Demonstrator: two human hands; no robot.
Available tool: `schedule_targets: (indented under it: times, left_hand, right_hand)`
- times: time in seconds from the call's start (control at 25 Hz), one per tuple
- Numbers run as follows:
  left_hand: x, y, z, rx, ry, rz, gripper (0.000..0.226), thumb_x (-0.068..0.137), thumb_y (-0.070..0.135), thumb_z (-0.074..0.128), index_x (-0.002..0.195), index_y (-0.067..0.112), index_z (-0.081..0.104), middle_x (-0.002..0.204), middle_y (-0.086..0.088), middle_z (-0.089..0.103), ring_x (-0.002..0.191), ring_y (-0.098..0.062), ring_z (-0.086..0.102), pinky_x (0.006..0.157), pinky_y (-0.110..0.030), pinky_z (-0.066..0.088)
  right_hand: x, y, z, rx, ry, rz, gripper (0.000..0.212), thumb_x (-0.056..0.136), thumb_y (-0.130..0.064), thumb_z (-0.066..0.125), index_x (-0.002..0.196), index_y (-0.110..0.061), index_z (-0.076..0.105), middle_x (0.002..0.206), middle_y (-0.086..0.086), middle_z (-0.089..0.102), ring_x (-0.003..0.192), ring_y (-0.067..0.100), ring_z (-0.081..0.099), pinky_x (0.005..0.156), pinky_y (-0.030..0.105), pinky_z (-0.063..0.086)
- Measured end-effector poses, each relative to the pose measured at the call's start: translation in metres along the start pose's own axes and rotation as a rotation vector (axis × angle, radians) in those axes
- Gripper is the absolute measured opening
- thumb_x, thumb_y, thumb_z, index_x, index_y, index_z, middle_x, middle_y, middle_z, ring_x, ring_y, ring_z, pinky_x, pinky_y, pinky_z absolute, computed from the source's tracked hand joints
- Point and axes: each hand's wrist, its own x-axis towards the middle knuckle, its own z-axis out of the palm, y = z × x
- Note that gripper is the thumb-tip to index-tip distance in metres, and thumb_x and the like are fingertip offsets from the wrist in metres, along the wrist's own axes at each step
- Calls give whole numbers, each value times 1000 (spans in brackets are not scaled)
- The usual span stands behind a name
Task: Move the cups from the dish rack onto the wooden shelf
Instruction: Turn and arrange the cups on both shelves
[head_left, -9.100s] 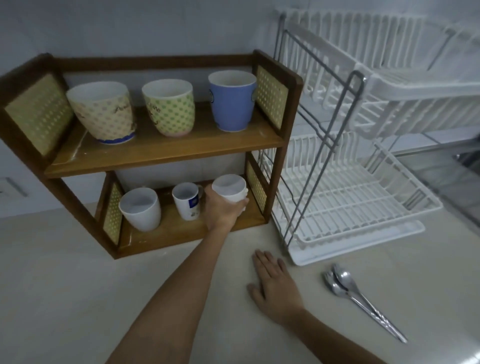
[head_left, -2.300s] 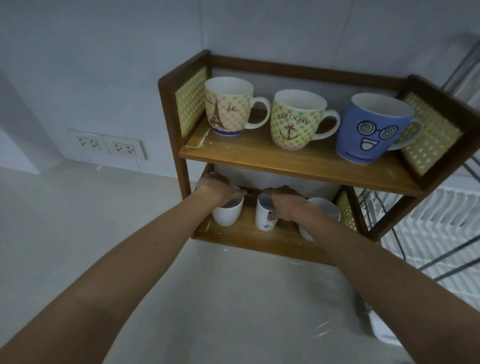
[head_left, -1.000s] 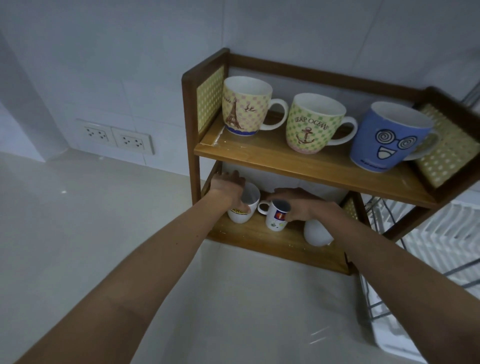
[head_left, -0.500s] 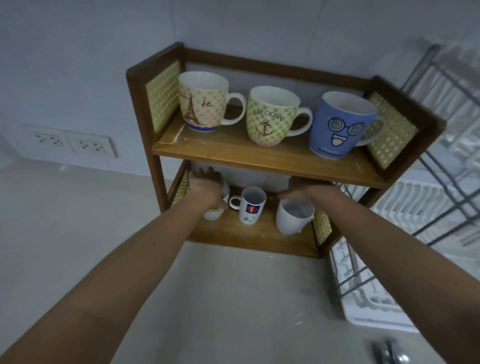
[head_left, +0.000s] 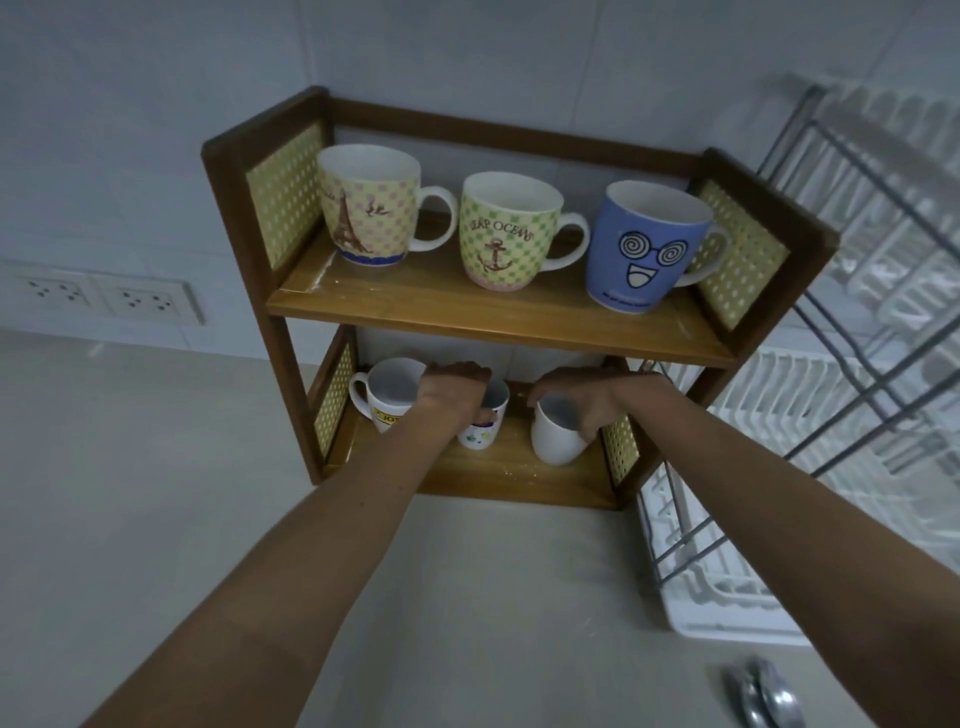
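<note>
The wooden shelf has two levels. Its top board carries three big mugs: an Eiffel Tower mug, a green anchor mug and a blue face mug. On the lower board stand a white mug with a yellow label, a small printed cup and a plain white cup. My left hand grips the small printed cup from above. My right hand holds the plain white cup, which is tilted. The white dish rack at the right shows no cups.
Spoons lie on the counter at the bottom right. Wall sockets sit on the tiled wall at the left. The pale counter stretches in front of the shelf.
My left hand has shifted from the labelled mug at the left to the small printed cup in the middle. My right hand still holds the plain white cup at the right end.
</note>
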Motion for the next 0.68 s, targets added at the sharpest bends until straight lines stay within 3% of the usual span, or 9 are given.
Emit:
schedule_targets:
  times: [0.04,0.12,0.2,0.28,0.48,0.68]
  left_hand:
    - [0,1,0,6,-1,-5,56,89,46,56,136,18,44,129,-8,56,115,-26,55,82,-33,43]
    - [0,0,1,1,10,-10,55,89,45,57,135,18,45,128,-8,57,113,-26,56,81,-33,44]
    - [0,0,1,-6,12,-11,54,89,44,57,135,17,45,127,-9,57,113,-26,56,79,-32,43]
    - [1,1,1,2,1,-10,53,89,43,57,134,16,45,126,-9,58,112,-26,56,79,-32,43]
    - [1,-2,0,-19,5,16,56,89,43,58,137,18,44,131,-9,55,117,-27,54,86,-35,46]
    - [0,-4,4,-62,30,42,59,88,45,58,139,20,41,136,-7,52,121,-27,51,92,-38,46]
  right_hand:
    - [-1,1,1,53,5,-24,81,72,-7,74,137,-37,35,150,0,29,134,27,32,103,45,42]
    - [-1,0,-1,130,129,30,77,75,-30,74,140,-36,33,151,-1,29,134,26,33,103,40,39]
    - [1,-6,1,39,223,237,88,71,-65,63,145,-30,28,153,4,30,135,29,33,102,40,36]
    - [4,-9,6,-113,194,333,97,68,-75,57,144,-21,29,147,10,39,130,32,40,100,41,40]
    - [4,-5,4,-99,135,143,93,68,-33,80,143,-29,25,140,10,44,122,31,47,89,39,47]
    - [8,4,7,-51,110,-20,93,66,-2,77,140,-31,30,143,4,39,128,29,40,96,47,47]
